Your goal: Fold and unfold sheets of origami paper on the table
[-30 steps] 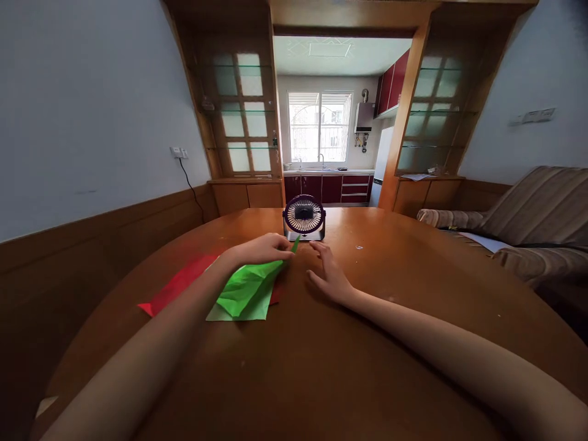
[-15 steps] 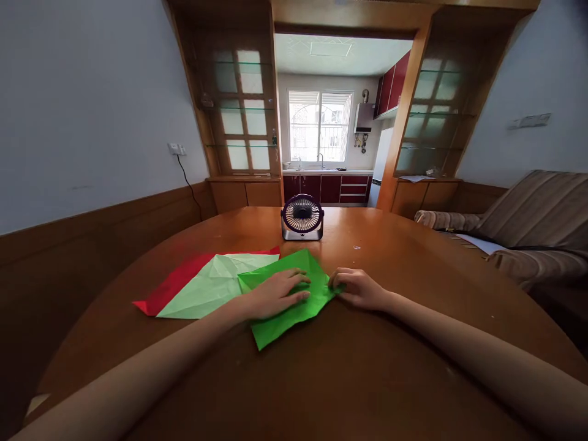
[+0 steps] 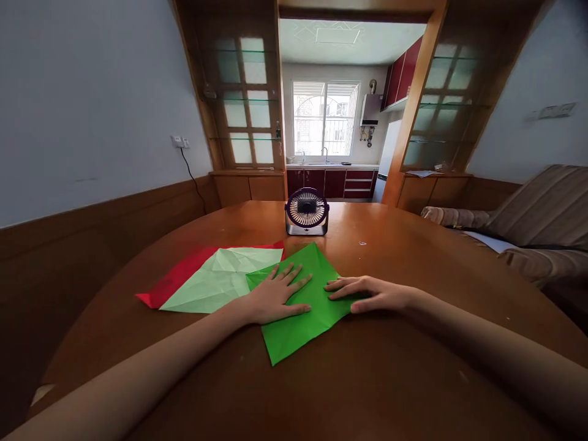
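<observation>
Green angular paper sheet (image 3: 324, 297) lies inside the left edge of the brown wooden tabletop (image 3: 395, 380); left hand (image 3: 274, 297) and right hand (image 3: 373, 291) rest on it, fingers extended, grasping nothing. Even outward pressure should smooth creases.

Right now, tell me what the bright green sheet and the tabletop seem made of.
Bright green sheet: probably thin matte paper, judging by its crease lines and crisp corners. Tabletop: apparently wood or wood-look veneer, glossy, given its brown colour and bright reflections.
</observation>
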Action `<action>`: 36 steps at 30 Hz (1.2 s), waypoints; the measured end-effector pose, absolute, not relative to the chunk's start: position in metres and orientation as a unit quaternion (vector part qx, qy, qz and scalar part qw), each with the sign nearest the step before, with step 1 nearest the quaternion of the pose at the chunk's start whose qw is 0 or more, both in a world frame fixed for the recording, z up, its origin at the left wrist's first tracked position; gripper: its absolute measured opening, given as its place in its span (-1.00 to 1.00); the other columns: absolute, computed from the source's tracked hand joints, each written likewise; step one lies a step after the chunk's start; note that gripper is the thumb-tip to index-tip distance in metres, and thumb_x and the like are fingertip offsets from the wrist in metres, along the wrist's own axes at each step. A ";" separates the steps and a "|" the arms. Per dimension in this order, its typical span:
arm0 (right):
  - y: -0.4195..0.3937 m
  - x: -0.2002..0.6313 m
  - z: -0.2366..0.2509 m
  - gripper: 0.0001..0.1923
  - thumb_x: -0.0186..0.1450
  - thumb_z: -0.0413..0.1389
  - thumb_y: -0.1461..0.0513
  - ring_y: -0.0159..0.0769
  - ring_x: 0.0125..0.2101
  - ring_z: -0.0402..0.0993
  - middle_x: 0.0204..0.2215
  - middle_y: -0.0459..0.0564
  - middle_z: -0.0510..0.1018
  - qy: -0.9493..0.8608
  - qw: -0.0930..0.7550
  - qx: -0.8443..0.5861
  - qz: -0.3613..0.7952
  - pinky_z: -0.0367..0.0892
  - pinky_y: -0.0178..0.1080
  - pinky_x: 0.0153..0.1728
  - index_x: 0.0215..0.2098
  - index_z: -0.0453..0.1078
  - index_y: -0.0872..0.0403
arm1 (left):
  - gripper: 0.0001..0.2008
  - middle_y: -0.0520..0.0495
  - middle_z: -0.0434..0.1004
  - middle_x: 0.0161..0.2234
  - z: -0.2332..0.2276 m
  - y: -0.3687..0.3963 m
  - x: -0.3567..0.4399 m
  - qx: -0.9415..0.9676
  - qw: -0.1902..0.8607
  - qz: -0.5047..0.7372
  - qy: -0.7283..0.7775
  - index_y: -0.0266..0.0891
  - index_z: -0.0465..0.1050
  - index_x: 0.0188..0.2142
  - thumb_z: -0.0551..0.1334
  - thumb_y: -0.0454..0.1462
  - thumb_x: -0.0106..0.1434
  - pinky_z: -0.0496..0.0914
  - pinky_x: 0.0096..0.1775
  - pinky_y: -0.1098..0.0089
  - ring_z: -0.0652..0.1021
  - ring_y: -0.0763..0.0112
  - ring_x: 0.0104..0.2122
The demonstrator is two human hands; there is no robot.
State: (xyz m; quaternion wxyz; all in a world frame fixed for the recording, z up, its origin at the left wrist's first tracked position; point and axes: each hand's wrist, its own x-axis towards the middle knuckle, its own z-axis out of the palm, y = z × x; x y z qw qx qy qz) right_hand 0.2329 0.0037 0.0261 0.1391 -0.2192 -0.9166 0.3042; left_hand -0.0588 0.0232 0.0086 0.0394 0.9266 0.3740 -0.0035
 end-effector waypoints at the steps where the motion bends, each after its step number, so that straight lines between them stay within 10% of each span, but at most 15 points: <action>1: 0.007 0.232 0.028 -0.61 0.41 -0.01 0.07 -0.16 0.22 0.24 0.19 0.02 0.37 -0.908 0.138 -0.224 0.327 0.15 0.02 0.23 0.14 0.37 -0.03 | -0.18 -0.20 -0.31 0.38 0.010 0.022 -0.058 0.929 0.039 -0.003 0.368 -0.08 -0.14 0.37 -0.11 0.26 0.27 -0.29 0.28 -0.06 -0.17 0.00 0.35; 5: 0.028 0.215 0.023 -0.57 0.42 -0.04 0.06 -0.14 0.23 0.22 0.21 0.07 0.34 -0.889 0.236 -0.316 0.231 0.15 0.04 0.23 0.17 0.33 0.04 | -0.05 -0.26 -0.29 0.37 0.010 0.021 -0.053 0.941 0.046 0.001 0.336 -0.27 -0.32 0.39 -0.09 0.28 0.25 -0.25 0.30 0.05 -0.12 0.04 0.35; 11: 0.049 0.182 -0.013 -0.36 0.42 -0.08 0.01 -0.04 0.33 -0.06 0.33 0.21 0.03 -0.913 0.154 -0.359 0.114 -0.05 0.09 0.32 0.33 0.05 0.21 | 0.00 -0.40 -0.27 0.36 -0.004 0.025 -0.047 0.909 0.038 0.034 0.414 -0.50 -0.23 0.36 -0.14 0.28 0.26 -0.13 0.29 0.10 -0.13 -0.03 0.35; 30: 0.038 0.203 -0.025 -0.03 0.24 -0.03 -0.27 0.07 0.34 -0.16 0.34 0.23 -0.05 -0.892 0.144 -0.423 0.069 -0.11 0.10 0.32 0.36 -0.02 0.20 | 0.09 -0.39 -0.22 0.35 -0.005 0.030 -0.080 0.880 0.011 0.013 0.474 -0.45 -0.13 0.36 -0.06 0.35 0.14 -0.12 0.28 0.02 -0.10 -0.15 0.34; 36: 0.026 0.214 -0.026 -0.11 0.26 -0.01 -0.23 0.10 0.32 -0.07 0.33 0.24 0.05 -0.866 0.193 -0.459 0.054 -0.03 0.14 0.29 0.33 0.07 0.16 | -0.27 -0.23 -0.01 0.34 0.013 0.029 -0.087 0.922 -0.029 0.067 0.380 -0.26 0.09 0.31 -0.05 0.15 0.33 -0.20 0.30 0.05 0.04 0.04 0.33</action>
